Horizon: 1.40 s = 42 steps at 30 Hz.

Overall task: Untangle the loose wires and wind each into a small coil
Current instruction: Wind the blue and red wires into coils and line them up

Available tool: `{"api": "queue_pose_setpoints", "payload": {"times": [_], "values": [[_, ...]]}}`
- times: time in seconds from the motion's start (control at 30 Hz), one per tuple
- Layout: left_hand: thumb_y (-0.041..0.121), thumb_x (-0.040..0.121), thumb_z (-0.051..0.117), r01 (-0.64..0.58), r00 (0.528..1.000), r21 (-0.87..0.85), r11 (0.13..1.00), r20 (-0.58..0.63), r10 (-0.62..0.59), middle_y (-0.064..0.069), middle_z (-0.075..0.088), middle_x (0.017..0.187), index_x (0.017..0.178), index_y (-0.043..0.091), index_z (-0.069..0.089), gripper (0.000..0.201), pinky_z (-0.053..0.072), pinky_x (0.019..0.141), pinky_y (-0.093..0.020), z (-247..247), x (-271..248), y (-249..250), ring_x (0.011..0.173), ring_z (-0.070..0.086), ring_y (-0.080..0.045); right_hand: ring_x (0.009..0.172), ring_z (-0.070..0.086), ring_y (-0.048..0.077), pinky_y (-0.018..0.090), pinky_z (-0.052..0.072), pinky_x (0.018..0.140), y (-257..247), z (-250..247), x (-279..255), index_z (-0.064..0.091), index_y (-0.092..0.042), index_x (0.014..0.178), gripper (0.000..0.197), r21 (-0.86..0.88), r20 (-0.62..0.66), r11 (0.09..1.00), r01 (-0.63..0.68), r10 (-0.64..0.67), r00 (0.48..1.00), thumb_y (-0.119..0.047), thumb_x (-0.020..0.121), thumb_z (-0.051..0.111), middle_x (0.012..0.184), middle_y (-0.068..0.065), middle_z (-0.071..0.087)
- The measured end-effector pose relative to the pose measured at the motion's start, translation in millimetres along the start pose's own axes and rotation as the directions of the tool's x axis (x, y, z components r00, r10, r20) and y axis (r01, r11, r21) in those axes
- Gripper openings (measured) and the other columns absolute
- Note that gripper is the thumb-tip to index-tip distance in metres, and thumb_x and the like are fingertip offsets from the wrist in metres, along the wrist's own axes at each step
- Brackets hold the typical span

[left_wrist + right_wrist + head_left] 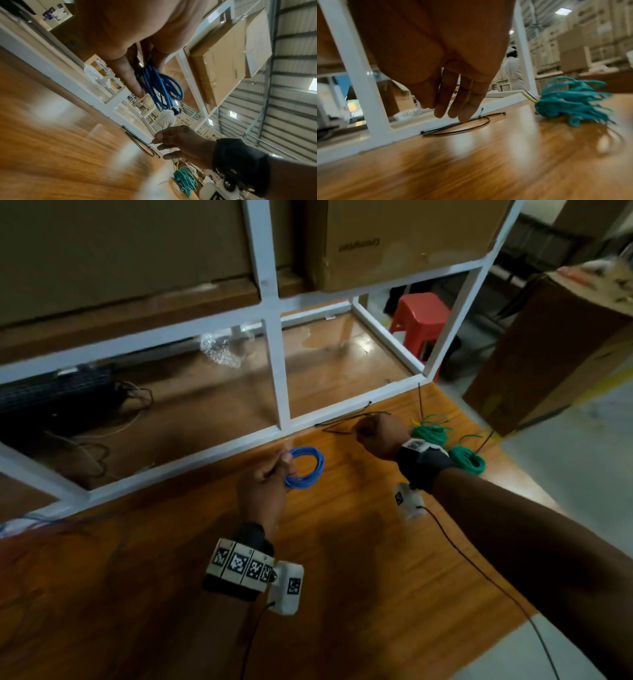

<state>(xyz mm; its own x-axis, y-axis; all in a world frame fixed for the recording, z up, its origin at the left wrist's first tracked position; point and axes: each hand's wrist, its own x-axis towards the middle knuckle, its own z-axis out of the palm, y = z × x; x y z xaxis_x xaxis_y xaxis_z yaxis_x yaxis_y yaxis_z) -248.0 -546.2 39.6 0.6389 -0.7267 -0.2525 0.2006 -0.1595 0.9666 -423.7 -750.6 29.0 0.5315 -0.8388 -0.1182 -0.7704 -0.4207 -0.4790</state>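
Observation:
My left hand holds a wound blue wire coil above the wooden table, pinched at its near side. The left wrist view shows thumb and fingers of that left hand round the blue coil. Further right, my right hand reaches down to black cable ties lying by the white frame. The left wrist view shows the right hand pinching a tie's end. Two green wire bundles lie behind my right wrist; one green bundle is blurred.
A white metal rack frame borders the table's far side, with cardboard boxes on it and bubble wrap beneath. A red stool and a large carton stand to the right. The table's edge runs close behind the green bundles.

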Motion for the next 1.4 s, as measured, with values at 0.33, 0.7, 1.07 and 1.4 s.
{"api": "queue_pose_setpoints", "payload": {"times": [0.33, 0.7, 1.07, 1.4], "values": [[0.030, 0.095, 0.068, 0.038, 0.999, -0.041, 0.998, -0.006, -0.039, 0.004, 0.077, 0.090, 0.110, 0.035, 0.072, 0.017, 0.061, 0.086, -0.043, 6, 41, -18, 0.094, 0.073, -0.016, 0.102, 0.069, 0.031, 0.034, 0.053, 0.083, 8, 24, 57, 0.075, -0.020, 0.116, 0.021, -0.288, 0.112, 0.956, -0.047, 0.082, 0.990, -0.022, 0.097, 0.065, 0.115, 0.010, 0.075], [0.036, 0.095, 0.067, 0.074, 0.996, -0.022, 0.997, -0.052, -0.075, 0.003, 0.077, 0.090, 0.096, 0.045, 0.074, 0.012, 0.058, 0.092, -0.047, -9, 34, -27, 0.096, 0.072, -0.015, 0.089, 0.070, 0.023, 0.043, 0.058, 0.079, -17, 33, -11, 0.072, -0.020, 0.091, 0.009, 0.175, 0.056, 0.984, 0.039, -0.050, 0.997, -0.019, 0.096, 0.064, 0.091, 0.004, 0.075], [0.037, 0.094, 0.067, 0.078, 0.995, -0.006, 0.997, -0.065, -0.078, 0.007, 0.076, 0.090, 0.110, 0.037, 0.068, 0.016, 0.058, 0.092, -0.041, -31, -26, -27, 0.091, 0.071, -0.005, 0.074, 0.062, 0.027, 0.033, 0.049, 0.062, -37, 42, -131, 0.076, -0.007, 0.089, 0.008, 0.833, 0.074, 0.553, -0.040, -0.040, 0.996, -0.011, 0.086, 0.082, 0.090, 0.027, 0.076], [0.034, 0.096, 0.066, 0.009, 0.989, 0.079, 0.997, -0.150, 0.003, 0.009, 0.074, 0.092, 0.107, 0.036, 0.069, 0.012, 0.058, 0.088, -0.034, -46, -87, -37, 0.090, 0.069, -0.004, 0.078, 0.075, 0.007, 0.045, 0.061, 0.072, -46, 56, -195, 0.080, -0.025, 0.089, 0.007, 0.549, -0.040, 0.832, 0.079, -0.068, 0.997, -0.018, 0.088, 0.081, 0.079, -0.011, 0.078]]}}
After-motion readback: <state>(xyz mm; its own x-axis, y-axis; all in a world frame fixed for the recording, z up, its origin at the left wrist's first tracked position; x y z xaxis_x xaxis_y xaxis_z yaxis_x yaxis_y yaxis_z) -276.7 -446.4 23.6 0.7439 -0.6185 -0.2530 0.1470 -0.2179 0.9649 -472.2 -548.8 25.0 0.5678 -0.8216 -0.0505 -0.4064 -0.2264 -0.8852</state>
